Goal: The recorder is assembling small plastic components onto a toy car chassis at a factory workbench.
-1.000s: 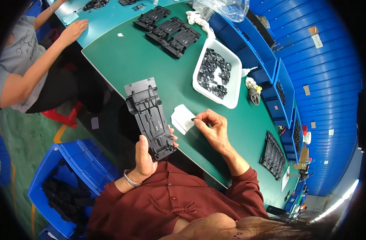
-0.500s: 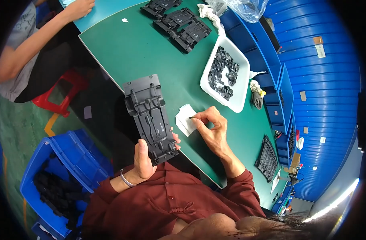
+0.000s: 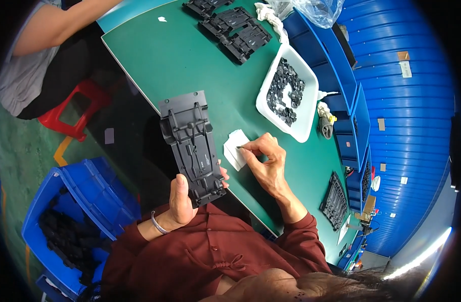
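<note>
A long black moulded plastic part, with ribs and raised channels, stands tilted in my left hand. The thumb presses its lower left edge, and fingertips show at its right side. My right hand is closed in a pinch over a folded white paper on the table. From between thumb and forefinger pokes a small dark tip; its kind is too small to make out. Whether the fingertips touch the paper I cannot tell.
On the green table stands a white tray of small black pieces. Several black moulded parts lie at the far side, another at right. Blue bins line the wall. Lower left is a blue crate; a co-worker's arm shows upper left.
The whole view has shifted slightly. The co-worker's arm has swung up, its hand now out of view. My hands keep nearly the same pose, the black part still in the left.
</note>
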The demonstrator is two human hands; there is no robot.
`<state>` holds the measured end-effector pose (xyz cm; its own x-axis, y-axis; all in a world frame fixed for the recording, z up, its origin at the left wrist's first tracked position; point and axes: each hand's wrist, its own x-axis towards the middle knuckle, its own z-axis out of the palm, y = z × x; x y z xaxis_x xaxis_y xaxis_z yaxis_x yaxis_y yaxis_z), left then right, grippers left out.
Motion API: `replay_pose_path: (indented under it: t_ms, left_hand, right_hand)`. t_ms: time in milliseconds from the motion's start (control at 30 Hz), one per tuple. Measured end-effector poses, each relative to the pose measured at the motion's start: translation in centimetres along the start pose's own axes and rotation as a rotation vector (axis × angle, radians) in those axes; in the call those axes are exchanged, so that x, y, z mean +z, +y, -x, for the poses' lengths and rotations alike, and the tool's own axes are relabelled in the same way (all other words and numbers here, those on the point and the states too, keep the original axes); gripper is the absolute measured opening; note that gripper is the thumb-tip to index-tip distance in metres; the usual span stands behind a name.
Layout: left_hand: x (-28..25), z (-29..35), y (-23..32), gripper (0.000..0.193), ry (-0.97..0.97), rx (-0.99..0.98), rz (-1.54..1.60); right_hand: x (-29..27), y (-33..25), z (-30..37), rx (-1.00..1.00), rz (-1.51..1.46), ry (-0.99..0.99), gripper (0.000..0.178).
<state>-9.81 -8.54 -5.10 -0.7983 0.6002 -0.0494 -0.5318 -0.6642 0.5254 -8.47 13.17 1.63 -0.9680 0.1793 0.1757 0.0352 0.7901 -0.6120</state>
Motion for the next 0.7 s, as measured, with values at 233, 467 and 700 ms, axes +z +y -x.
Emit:
replay_pose_path:
  t_ms: [233,467,700]
  left_hand:
    - [-0.07,0.05,0.01,0.087,-0.009,-0.005,-0.003]
    - [-0.09,0.01,0.11,0.087,-0.012,-0.013,-0.005]
    - [-0.22,0.04,0.11,0.088,-0.013,-0.023,0.004]
  right_hand:
    - [0.11,0.01,-0.14,-0.008,0.007,-0.008,0.007]
    - [0.07,0.12,-0.28,-0.037,0.016,-0.002,0.007]
    - [-0.07,-0.22,-0.42,-0.044,-0.032,0.0,0.008]
